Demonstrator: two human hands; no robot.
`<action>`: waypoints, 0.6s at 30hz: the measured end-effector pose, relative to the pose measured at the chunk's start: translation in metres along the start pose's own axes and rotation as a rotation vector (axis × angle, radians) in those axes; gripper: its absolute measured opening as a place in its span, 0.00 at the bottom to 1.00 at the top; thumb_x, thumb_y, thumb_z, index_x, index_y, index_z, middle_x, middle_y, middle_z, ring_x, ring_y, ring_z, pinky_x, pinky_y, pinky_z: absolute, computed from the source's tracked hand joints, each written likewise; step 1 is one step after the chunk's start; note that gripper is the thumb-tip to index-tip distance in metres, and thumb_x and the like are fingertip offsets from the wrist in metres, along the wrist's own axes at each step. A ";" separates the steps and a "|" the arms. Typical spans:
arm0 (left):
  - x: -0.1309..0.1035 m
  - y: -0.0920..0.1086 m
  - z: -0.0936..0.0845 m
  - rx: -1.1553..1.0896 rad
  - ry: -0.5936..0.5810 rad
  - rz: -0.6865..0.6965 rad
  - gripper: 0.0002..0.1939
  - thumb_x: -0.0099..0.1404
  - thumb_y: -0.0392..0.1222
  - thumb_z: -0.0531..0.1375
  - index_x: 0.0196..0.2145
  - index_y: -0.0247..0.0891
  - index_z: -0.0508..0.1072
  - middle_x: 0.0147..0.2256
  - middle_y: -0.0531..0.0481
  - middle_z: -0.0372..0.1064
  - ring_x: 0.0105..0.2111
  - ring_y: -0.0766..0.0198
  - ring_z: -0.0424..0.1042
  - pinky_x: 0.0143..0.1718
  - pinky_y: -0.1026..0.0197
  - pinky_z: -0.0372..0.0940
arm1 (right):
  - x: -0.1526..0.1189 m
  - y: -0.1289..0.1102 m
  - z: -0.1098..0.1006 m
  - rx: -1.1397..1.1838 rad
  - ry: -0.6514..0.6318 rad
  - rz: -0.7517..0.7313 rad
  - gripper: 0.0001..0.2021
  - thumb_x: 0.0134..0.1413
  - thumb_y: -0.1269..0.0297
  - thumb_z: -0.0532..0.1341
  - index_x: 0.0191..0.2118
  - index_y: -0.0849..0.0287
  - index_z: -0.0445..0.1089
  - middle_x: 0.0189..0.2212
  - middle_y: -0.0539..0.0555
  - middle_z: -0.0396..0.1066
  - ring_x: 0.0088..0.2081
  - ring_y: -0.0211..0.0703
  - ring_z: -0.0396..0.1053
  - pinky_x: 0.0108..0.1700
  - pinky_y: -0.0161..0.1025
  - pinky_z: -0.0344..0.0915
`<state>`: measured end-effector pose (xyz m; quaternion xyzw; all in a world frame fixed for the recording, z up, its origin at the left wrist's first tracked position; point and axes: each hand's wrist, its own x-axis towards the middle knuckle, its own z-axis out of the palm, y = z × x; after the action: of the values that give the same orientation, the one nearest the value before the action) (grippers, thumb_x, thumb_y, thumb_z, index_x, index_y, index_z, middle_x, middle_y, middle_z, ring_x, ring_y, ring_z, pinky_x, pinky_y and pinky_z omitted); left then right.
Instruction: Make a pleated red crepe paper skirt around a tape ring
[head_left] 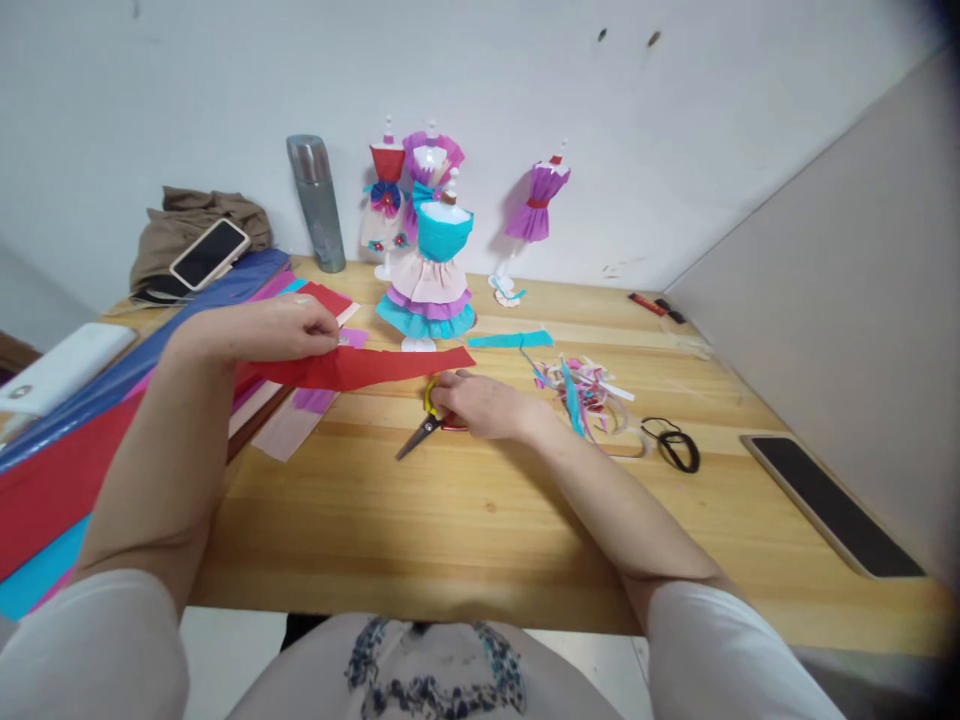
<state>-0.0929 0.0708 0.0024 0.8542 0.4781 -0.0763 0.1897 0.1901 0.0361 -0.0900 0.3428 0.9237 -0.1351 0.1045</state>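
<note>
My left hand point(289, 325) is closed in a pinch on a long red strip of crepe paper point(375, 367). The strip stretches rightward from it, and its pointed end reaches above my other hand. Fingers of my right hand point(480, 403) are curled round the yellow and red handles of a pair of scissors point(421, 435), close to the tabletop. The blades point down and left, nearly together. Just behind the strip stands a small dress form point(442, 265) in a turquoise, pale pink and purple ruffled paper dress. A flat turquoise strip point(510, 341) lies to its right.
More dressed forms, one in a purple dress point(541, 205), stand by the wall near a flask point(319, 205). Coloured paper sheets point(60, 455) cover the left side. Paper scraps point(585, 385), a black hair tie point(679, 452) and a phone point(832, 505) lie on the right.
</note>
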 end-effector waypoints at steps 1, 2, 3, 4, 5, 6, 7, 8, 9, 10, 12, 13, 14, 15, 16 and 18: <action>0.000 0.000 0.000 -0.011 0.003 0.005 0.11 0.59 0.43 0.54 0.22 0.37 0.68 0.23 0.50 0.65 0.24 0.64 0.62 0.27 0.63 0.54 | 0.001 -0.001 0.002 0.007 0.017 -0.001 0.13 0.60 0.73 0.58 0.50 0.66 0.71 0.46 0.65 0.70 0.44 0.48 0.70 0.43 0.39 0.61; 0.000 0.000 0.000 -0.026 0.008 0.006 0.11 0.58 0.43 0.54 0.22 0.37 0.68 0.24 0.50 0.66 0.24 0.64 0.62 0.27 0.64 0.55 | 0.002 -0.003 0.004 0.019 0.038 -0.013 0.18 0.58 0.74 0.59 0.54 0.65 0.68 0.47 0.65 0.70 0.43 0.47 0.70 0.41 0.38 0.61; 0.000 0.001 0.000 -0.044 0.012 0.003 0.11 0.58 0.43 0.54 0.22 0.37 0.68 0.23 0.50 0.66 0.24 0.64 0.62 0.27 0.64 0.55 | 0.003 -0.005 0.006 0.039 0.057 -0.039 0.22 0.56 0.75 0.59 0.57 0.65 0.66 0.48 0.64 0.70 0.42 0.46 0.70 0.39 0.38 0.60; 0.000 0.002 -0.001 -0.065 0.015 -0.003 0.10 0.57 0.43 0.55 0.22 0.37 0.68 0.23 0.51 0.65 0.24 0.64 0.62 0.27 0.64 0.54 | 0.004 -0.008 0.008 0.069 0.071 -0.076 0.25 0.54 0.75 0.59 0.59 0.64 0.64 0.47 0.63 0.71 0.41 0.45 0.70 0.37 0.37 0.59; 0.000 0.002 -0.001 -0.087 0.020 -0.013 0.11 0.57 0.44 0.55 0.21 0.37 0.68 0.23 0.51 0.65 0.24 0.65 0.62 0.27 0.64 0.54 | 0.005 -0.010 0.009 0.110 0.081 -0.115 0.25 0.53 0.75 0.60 0.59 0.63 0.63 0.45 0.62 0.71 0.38 0.43 0.69 0.35 0.36 0.58; 0.000 0.003 -0.001 -0.107 0.029 -0.028 0.11 0.57 0.44 0.55 0.21 0.37 0.67 0.23 0.51 0.64 0.23 0.65 0.61 0.26 0.64 0.54 | 0.006 -0.012 0.009 0.165 0.085 -0.151 0.25 0.52 0.73 0.60 0.57 0.62 0.63 0.42 0.59 0.72 0.36 0.41 0.68 0.34 0.35 0.57; -0.001 0.004 -0.002 -0.121 0.041 -0.045 0.11 0.57 0.45 0.55 0.21 0.38 0.66 0.23 0.51 0.63 0.23 0.65 0.60 0.26 0.64 0.53 | 0.006 -0.014 0.008 0.232 0.080 -0.178 0.23 0.52 0.72 0.61 0.55 0.62 0.64 0.38 0.56 0.71 0.33 0.39 0.66 0.32 0.34 0.56; -0.001 0.005 -0.003 -0.130 0.054 -0.059 0.12 0.58 0.45 0.55 0.21 0.38 0.66 0.23 0.52 0.62 0.23 0.65 0.60 0.26 0.64 0.53 | 0.006 -0.014 0.007 0.315 0.065 -0.195 0.21 0.52 0.70 0.61 0.53 0.61 0.65 0.35 0.53 0.70 0.30 0.37 0.64 0.31 0.33 0.55; -0.002 0.005 -0.003 -0.137 0.068 -0.066 0.12 0.58 0.46 0.55 0.22 0.38 0.66 0.23 0.52 0.62 0.23 0.65 0.60 0.25 0.64 0.53 | 0.006 -0.013 0.006 0.421 0.036 -0.213 0.20 0.52 0.68 0.61 0.52 0.61 0.65 0.32 0.50 0.68 0.29 0.35 0.61 0.29 0.32 0.54; -0.003 0.006 -0.004 -0.145 0.081 -0.066 0.12 0.59 0.46 0.54 0.22 0.38 0.66 0.23 0.52 0.61 0.23 0.65 0.60 0.25 0.64 0.53 | 0.005 -0.011 0.005 0.556 -0.009 -0.240 0.20 0.53 0.67 0.61 0.52 0.61 0.64 0.30 0.48 0.66 0.28 0.34 0.60 0.29 0.31 0.54; -0.006 0.008 -0.006 -0.172 0.109 -0.056 0.12 0.59 0.46 0.54 0.22 0.38 0.66 0.23 0.52 0.61 0.23 0.66 0.59 0.25 0.64 0.53 | 0.005 -0.005 0.005 0.888 -0.131 -0.320 0.23 0.55 0.64 0.62 0.55 0.61 0.61 0.32 0.49 0.67 0.29 0.33 0.62 0.29 0.30 0.57; -0.008 0.009 -0.007 -0.192 0.125 -0.054 0.12 0.59 0.46 0.54 0.22 0.37 0.66 0.23 0.52 0.60 0.23 0.66 0.58 0.25 0.64 0.52 | 0.005 -0.003 0.007 1.064 -0.184 -0.368 0.25 0.56 0.62 0.63 0.57 0.61 0.58 0.36 0.51 0.68 0.31 0.34 0.65 0.30 0.31 0.59; -0.009 0.011 -0.007 -0.214 0.139 -0.057 0.12 0.59 0.46 0.54 0.22 0.37 0.65 0.22 0.53 0.58 0.22 0.67 0.57 0.24 0.64 0.51 | 0.006 -0.001 0.011 1.228 -0.217 -0.414 0.28 0.56 0.59 0.65 0.59 0.60 0.57 0.40 0.55 0.69 0.34 0.35 0.67 0.32 0.32 0.62; -0.011 0.012 -0.008 -0.235 0.150 -0.064 0.12 0.59 0.45 0.54 0.22 0.37 0.65 0.21 0.53 0.57 0.21 0.68 0.55 0.24 0.64 0.50 | 0.008 0.000 0.015 1.363 -0.223 -0.464 0.31 0.55 0.57 0.67 0.60 0.59 0.55 0.45 0.58 0.69 0.36 0.36 0.68 0.34 0.33 0.63; -0.013 0.013 -0.008 -0.254 0.158 -0.072 0.12 0.59 0.45 0.54 0.22 0.37 0.65 0.21 0.54 0.56 0.21 0.68 0.54 0.23 0.64 0.49 | 0.011 -0.001 0.021 1.474 -0.203 -0.514 0.34 0.53 0.55 0.68 0.62 0.58 0.55 0.47 0.60 0.68 0.37 0.36 0.68 0.35 0.34 0.63; -0.015 0.015 -0.009 -0.283 0.165 -0.086 0.12 0.58 0.45 0.55 0.21 0.38 0.64 0.21 0.54 0.55 0.20 0.69 0.53 0.22 0.64 0.49 | 0.016 -0.005 0.030 1.619 -0.177 -0.620 0.42 0.45 0.53 0.74 0.63 0.55 0.56 0.46 0.57 0.68 0.36 0.36 0.67 0.37 0.36 0.64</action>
<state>-0.0890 0.0554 0.0187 0.8012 0.5339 0.0542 0.2647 0.1776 0.0321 -0.1221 0.0331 0.5840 -0.7986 -0.1416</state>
